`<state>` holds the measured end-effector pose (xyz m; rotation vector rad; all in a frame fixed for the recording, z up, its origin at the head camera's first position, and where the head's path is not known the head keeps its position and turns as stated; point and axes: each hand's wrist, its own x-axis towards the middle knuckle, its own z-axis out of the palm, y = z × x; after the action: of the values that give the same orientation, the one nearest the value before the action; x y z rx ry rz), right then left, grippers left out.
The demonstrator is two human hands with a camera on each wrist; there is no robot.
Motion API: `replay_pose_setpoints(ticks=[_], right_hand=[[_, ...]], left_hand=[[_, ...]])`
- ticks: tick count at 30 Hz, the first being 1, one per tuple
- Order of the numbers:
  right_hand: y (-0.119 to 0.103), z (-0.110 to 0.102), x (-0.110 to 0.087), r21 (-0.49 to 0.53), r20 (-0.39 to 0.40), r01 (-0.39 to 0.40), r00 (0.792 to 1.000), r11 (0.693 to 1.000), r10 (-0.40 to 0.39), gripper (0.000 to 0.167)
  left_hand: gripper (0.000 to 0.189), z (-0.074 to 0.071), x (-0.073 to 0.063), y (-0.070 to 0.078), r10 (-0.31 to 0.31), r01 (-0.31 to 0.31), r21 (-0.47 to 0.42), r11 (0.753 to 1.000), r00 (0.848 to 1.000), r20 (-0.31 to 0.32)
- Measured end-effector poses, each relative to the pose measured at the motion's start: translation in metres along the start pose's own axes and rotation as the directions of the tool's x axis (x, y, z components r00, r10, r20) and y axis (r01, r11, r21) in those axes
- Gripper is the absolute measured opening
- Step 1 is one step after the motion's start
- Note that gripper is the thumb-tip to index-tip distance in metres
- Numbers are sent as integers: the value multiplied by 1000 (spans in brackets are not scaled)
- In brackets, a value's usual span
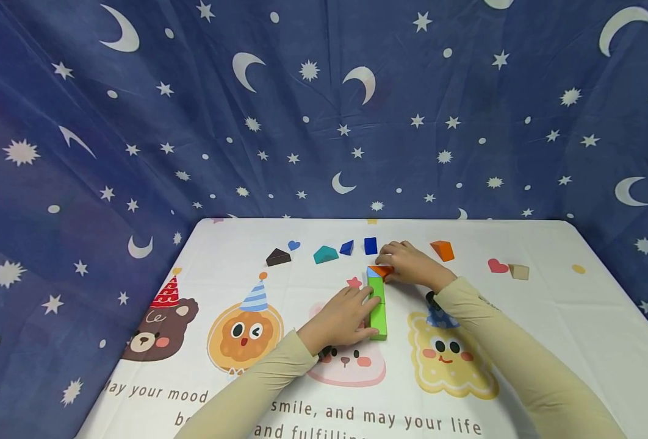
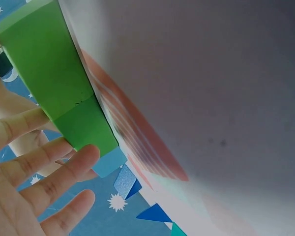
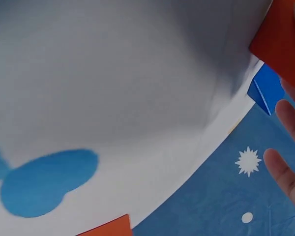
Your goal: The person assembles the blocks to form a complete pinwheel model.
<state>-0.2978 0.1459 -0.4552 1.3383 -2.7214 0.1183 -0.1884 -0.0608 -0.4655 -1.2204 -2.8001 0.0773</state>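
Two light green blocks (image 1: 378, 314) lie end to end in a row pointing away from me. My left hand (image 1: 343, 314) touches them from the left: its spread fingers (image 2: 59, 182) reach to the green sides and top, the thumb at the near end. At the row's far end sits a light blue triangular block (image 1: 373, 274), with an orange triangular block (image 1: 384, 271) against it. My right hand (image 1: 412, 265) pinches this orange block (image 3: 280, 44), thumb on its near face, other fingers farther back and spread.
Behind the row lie a dark blue block (image 1: 370, 246), a blue triangular block (image 1: 347, 247), a teal block (image 1: 326, 254) and a black block (image 1: 278, 258). Right of them are another orange block (image 1: 442, 250) and a beige block (image 1: 518, 272). A starry blue curtain (image 1: 324, 140) borders the table.
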Motion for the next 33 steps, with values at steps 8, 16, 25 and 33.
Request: replay_pose_setpoints(ticks=[8,16,25,33], right_hand=[[-2,0,5,10,26,4,1000,1000,-4,34],[-3,-1,6,12,42,11,999,1000,-12,37],[-6,-2,9,28,96,24,995,999,-26,50],[-7,-3,9,20,82,35,996,999,-36,46]], left_hand=[[61,-1,1,1,-2,2,-18,1000,1000,8],[60,-2,0,1,-1,1,-9,1000,1000,3],[61,-4,0,1,0,0,-6,1000,1000,8],[61,-4,-1,1,0,0,3,1000,1000,7]])
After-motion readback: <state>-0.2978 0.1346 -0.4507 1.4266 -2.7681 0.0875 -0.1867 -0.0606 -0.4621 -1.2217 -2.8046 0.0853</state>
